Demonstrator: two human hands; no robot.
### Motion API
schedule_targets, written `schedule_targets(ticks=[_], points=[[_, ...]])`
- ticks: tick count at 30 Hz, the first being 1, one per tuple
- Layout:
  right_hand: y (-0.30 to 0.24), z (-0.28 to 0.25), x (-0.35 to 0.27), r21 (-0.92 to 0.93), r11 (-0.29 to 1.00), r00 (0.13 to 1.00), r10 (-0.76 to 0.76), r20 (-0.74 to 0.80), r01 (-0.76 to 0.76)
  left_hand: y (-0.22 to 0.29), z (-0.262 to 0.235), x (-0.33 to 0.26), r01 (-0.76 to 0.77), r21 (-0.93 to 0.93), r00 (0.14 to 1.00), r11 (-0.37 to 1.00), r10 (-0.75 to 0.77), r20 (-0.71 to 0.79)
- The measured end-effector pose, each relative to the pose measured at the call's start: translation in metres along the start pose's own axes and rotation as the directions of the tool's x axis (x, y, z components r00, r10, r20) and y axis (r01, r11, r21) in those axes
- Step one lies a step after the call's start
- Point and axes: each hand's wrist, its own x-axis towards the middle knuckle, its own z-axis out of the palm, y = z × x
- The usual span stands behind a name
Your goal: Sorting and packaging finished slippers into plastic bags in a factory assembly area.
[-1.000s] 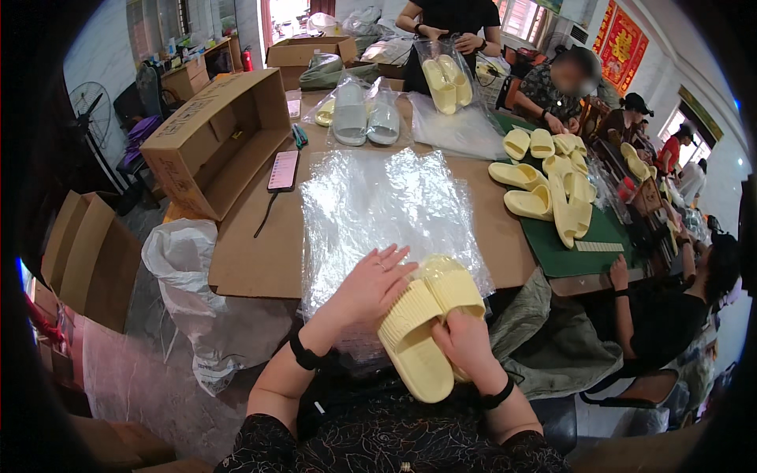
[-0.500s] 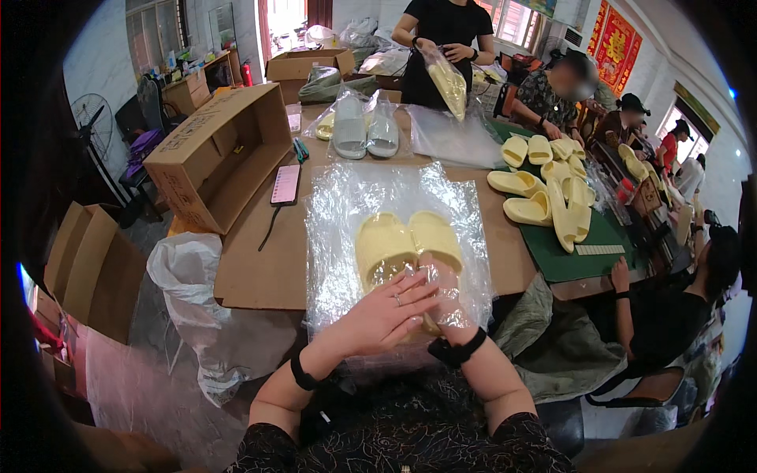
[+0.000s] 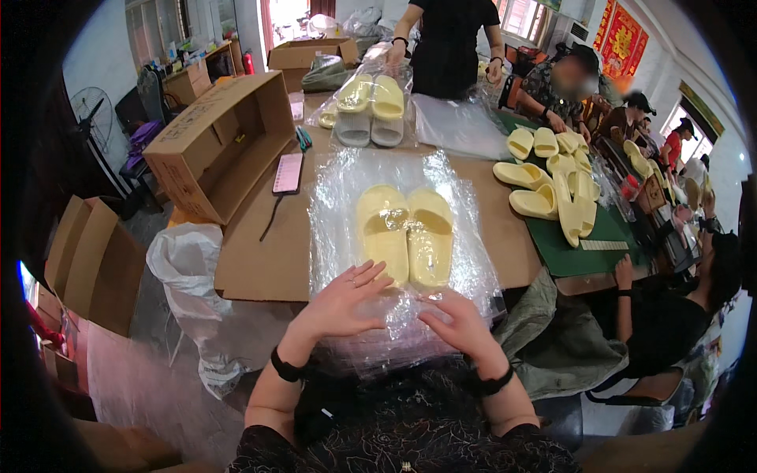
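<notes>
A pair of yellow slide slippers (image 3: 430, 244) lies side by side inside a clear plastic bag (image 3: 335, 193), toes pointing away from me. My left hand (image 3: 343, 303) rests by the heel of the left slipper, its fingers stretched out. Across from it, my right hand (image 3: 461, 322) lies on the near part of the bag below the right slipper, fingers apart and slightly curved. Neither hand holds anything. More clear bags are stacked beneath the bagged pair.
Left are a phone (image 3: 288, 173), teal scissors (image 3: 303, 139) and an open cardboard box (image 3: 225, 150). Bagged slippers (image 3: 371, 106) and flat clear bags (image 3: 461, 126) lie at the back. Loose yellow slippers (image 3: 532, 201) cover a green mat (image 3: 587, 260) at right, near co-workers.
My right hand has come out of the bag, and both hands have drawn apart. The slippers sit deeper inside. The standing co-worker has laid a bagged yellow pair over the grey slippers.
</notes>
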Motion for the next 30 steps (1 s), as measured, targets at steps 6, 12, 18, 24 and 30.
schedule_targets(ticks=[6, 12, 18, 24, 30], points=[[0.041, -0.071, -0.053, -0.081, 0.97, 0.866, 0.166, -0.472, -0.231, -0.015, 0.0, -0.031, -0.087, 0.0, 0.996, 0.996, 0.087, 0.031], [0.08, -0.073, -0.06, -0.228, 0.953, 0.92, 0.104, -0.377, -0.201, 0.008, 0.005, -0.047, -0.026, 0.111, 0.995, 0.993, 0.015, 0.101], [0.081, -0.061, -0.055, -0.023, 0.999, 0.974, 0.04, -0.221, -0.046, 0.007, 0.018, -0.056, -0.058, -0.035, 0.992, 0.998, 0.054, -0.112], [0.08, -0.056, -0.048, 0.101, 0.995, 0.972, 0.031, -0.233, -0.008, -0.004, 0.017, -0.062, 0.067, -0.308, 0.929, 0.949, -0.171, -0.327], [0.078, -0.028, -0.035, 0.105, 0.982, 0.911, 0.183, -0.369, -0.155, -0.013, 0.02, -0.05, 0.327, -0.554, 0.753, 0.766, -0.565, -0.337]])
